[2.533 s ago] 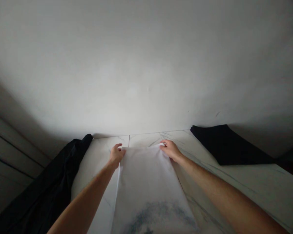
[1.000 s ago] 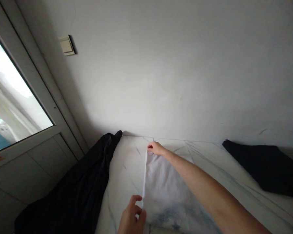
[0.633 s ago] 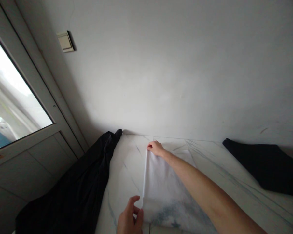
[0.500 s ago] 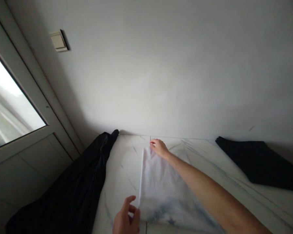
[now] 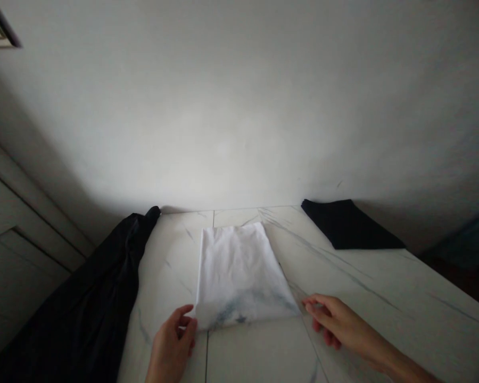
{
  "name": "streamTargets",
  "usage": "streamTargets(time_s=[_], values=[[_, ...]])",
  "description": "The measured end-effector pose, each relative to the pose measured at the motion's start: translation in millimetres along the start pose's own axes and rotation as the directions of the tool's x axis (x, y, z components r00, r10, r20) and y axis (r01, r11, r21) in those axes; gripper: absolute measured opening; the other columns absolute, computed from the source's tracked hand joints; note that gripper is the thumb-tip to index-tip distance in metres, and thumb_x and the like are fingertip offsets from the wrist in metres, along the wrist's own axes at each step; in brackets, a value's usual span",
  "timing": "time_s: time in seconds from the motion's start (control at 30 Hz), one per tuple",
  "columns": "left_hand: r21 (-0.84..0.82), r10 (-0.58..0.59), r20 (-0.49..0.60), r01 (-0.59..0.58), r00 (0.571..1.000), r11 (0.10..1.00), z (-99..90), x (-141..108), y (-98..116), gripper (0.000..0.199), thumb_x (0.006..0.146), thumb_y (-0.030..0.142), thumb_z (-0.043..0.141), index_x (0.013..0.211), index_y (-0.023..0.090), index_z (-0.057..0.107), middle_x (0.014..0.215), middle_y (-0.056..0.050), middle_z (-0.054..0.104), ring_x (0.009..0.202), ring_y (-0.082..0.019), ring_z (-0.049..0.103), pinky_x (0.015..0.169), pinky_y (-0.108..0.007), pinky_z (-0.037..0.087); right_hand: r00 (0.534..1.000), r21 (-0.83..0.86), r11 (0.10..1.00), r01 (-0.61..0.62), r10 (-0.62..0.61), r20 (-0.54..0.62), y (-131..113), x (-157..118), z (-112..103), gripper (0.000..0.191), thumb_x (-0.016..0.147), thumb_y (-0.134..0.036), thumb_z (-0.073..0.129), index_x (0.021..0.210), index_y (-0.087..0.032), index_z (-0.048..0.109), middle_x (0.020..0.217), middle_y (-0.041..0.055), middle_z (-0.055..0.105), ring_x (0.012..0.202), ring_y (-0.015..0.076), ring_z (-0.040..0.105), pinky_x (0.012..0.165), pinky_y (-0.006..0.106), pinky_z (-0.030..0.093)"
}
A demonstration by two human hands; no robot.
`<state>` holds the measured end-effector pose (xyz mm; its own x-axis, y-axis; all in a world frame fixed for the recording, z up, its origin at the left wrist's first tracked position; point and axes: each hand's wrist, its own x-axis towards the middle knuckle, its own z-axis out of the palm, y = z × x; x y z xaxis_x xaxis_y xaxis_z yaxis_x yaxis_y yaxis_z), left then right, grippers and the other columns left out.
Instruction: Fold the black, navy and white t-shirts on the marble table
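Observation:
A folded white cloth [image 5: 239,266] with a blue-grey pattern along its near edge lies flat on a white marbled surface [image 5: 259,354]. At the cloth's near left corner is my left hand [image 5: 173,340], its fingers curled and the fingertips at the edge; whether they pinch the fabric is unclear. My right hand [image 5: 329,322] is just off the near right corner, fingers bent, thumb near the index finger, and no cloth shows between them.
Dark crumpled fabric [image 5: 91,298] covers the left side. A folded black cloth [image 5: 351,226] lies at the back right, near the wall [image 5: 239,117]. A door frame [image 5: 19,234] stands at the far left.
My right hand has moved from the cloth's far left corner to beside its near right corner. The view has shifted right, and the whole cloth now shows.

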<state>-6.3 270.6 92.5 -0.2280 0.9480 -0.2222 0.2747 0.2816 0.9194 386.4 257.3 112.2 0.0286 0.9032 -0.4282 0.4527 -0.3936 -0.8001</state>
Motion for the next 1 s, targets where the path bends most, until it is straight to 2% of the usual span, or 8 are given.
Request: streamTargets(time_s=[0.13,0.3,0.43,0.6,0.77,0.9,1.0], values=[[0.024,0.011,0.042,-0.012,0.999,1.0,-3.7,0.0,6.7,0.064,0.06,0.062,0.068,0.105,0.016,0.066,0.069,0.0,0.066,0.047,-0.014,0.058,0.041,-0.026,0.045,0.999,0.098,0.995,-0.033,0.03,0.037,-19.9,-8.9,12.6,0.051,0.08,-0.058,0.062,0.112,-0.018,0.058,0.072,0.0016,0.066,0.052,0.0123,0.059,0.044,0.021,0.039],[0.01,0.009,0.013,-0.009,1.0,1.0,0.0,4.3,-0.7,0.068,0.06,0.064,0.068,0.109,0.018,0.061,0.076,-0.002,0.069,0.043,-0.013,0.057,0.037,-0.025,0.041,0.998,0.16,0.986,-0.039,0.029,0.064,-30.3,1.2,18.3,0.036,0.086,-0.053,0.061,0.093,-0.018,0.058,0.066,0.0008,0.066,0.048,0.0092,0.057,0.042,0.018,0.036],[-0.038,0.021,-0.022,-0.021,1.0,0.999,3.0,2.6,3.0,0.063,0.064,0.063,0.067,0.109,0.02,0.059,0.074,0.001,0.067,0.045,-0.014,0.06,0.041,-0.025,0.045,0.999,0.082,0.997,-0.018,0.015,0.04,-27.9,7.1,23.7,0.033,0.091,-0.051,0.056,0.087,-0.018,0.058,0.058,-0.0008,0.063,0.043,0.0097,0.056,0.038,0.018,0.034],[-0.034,-0.009,0.058,0.011,0.998,0.999,1.0,1.0,13.0,0.059,0.059,0.062,0.072,0.099,0.02,0.06,0.065,0.003,0.063,0.05,-0.017,0.066,0.049,-0.028,0.053,0.999,0.047,0.999,-0.017,0.015,0.034,-24.3,7.5,25.7,0.03,0.09,-0.043,0.059,0.072,-0.019,0.055,0.058,-0.0002,0.065,0.043,0.009,0.057,0.038,0.017,0.036],[0.02,0.015,0.065,-0.016,0.998,1.0,-2.5,-4.8,12.8,0.054,0.06,0.065,0.07,0.089,0.02,0.062,0.063,0.001,0.065,0.055,-0.019,0.067,0.053,-0.03,0.055,1.0,-0.047,0.999,0.018,-0.018,-0.001,-17.7,5.8,27.5,0.03,0.086,-0.039,0.062,0.064,-0.02,0.053,0.054,-0.0009,0.062,0.041,0.0103,0.056,0.037,0.018,0.036],[0.086,0.028,0.14,-0.04,0.99,0.996,-11.6,-11.2,-4.0,0.05,0.065,0.063,0.07,0.091,0.021,0.063,0.063,0.001,0.065,0.053,-0.017,0.065,0.052,-0.028,0.051,0.997,-0.129,0.991,0.035,-0.025,0.072,-6.5,1.6,22.9,0.031,0.085,-0.038,0.063,0.062,-0.02,0.054,0.053,-0.0002,0.062,0.041,0.0106,0.055,0.037,0.019,0.035],[0.179,0.026,0.159,-0.055,0.987,0.982,-17.0,-5.7,-8.5,0.052,0.069,0.065,0.066,0.097,0.021,0.064,0.064,0.001,0.066,0.047,-0.017,0.061,0.045,-0.026,0.044,0.992,-0.165,0.983,0.076,-0.057,0.115,-8.3,14.2,10.2,0.031,0.086,-0.043,0.061,0.065,-0.02,0.058,0.056,0.0007,0.064,0.042,0.0109,0.055,0.039,0.019,0.035]])
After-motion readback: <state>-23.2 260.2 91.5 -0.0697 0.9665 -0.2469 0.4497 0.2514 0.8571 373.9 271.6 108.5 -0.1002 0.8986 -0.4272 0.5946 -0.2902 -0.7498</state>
